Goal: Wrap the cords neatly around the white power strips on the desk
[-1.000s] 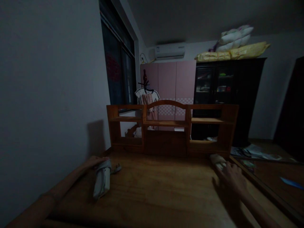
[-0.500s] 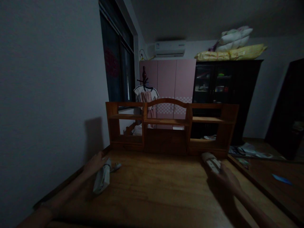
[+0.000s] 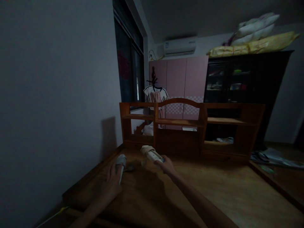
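Note:
The room is dim. My left hand (image 3: 112, 183) lies on a pale rolled cloth bundle (image 3: 121, 161) at the left of the wooden desk (image 3: 223, 196), with its fingers curled over the roll. My right hand (image 3: 166, 165) is closed on a second pale rolled bundle (image 3: 149, 152) and holds it just above the desk, close to the first one. Both bundles are in front of the left end of the wooden shelf unit (image 3: 190, 126).
The shelf unit stands along the back of the desk with open compartments. A grey wall (image 3: 52, 95) borders the desk on the left. Behind are a window, a pink wardrobe (image 3: 185, 79), a dark cabinet (image 3: 247, 76) with bedding on top, and papers on the right.
My right hand has carried its bundle from the desk's right side across to the left, beside the other bundle. The view has shifted left.

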Motion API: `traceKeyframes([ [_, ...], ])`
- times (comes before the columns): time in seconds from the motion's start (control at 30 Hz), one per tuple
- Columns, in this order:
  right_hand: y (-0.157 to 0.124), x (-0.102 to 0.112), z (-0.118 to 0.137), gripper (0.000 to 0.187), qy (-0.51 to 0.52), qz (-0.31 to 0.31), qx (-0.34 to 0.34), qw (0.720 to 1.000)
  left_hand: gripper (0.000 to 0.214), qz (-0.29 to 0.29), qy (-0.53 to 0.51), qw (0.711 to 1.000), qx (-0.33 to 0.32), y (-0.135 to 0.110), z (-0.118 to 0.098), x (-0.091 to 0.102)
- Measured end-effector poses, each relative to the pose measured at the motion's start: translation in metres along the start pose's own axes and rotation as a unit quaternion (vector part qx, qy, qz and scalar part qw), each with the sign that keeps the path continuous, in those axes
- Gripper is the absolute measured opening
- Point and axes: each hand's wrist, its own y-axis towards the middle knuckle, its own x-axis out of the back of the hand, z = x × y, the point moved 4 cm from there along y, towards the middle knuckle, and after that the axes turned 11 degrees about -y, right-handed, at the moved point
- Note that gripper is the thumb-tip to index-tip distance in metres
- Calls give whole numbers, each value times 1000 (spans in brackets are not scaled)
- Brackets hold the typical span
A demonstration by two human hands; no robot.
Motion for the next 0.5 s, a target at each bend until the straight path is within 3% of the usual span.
traceKeyframes([
  [0.13,17,-43,42,54,16,-19,38,999,84,-17,-78,997,17,-16,10,2],
  [0.3,24,-76,49,51,-15,-22,44,999,79,-57,-230,971,-7,-13,25,8],
  [0.4,24,-87,42,51,-51,-13,55,997,68,-74,-344,936,31,-8,37,8],
  [0.5,22,-93,41,58,-82,1,89,993,55,-93,-444,880,140,-7,45,10],
])
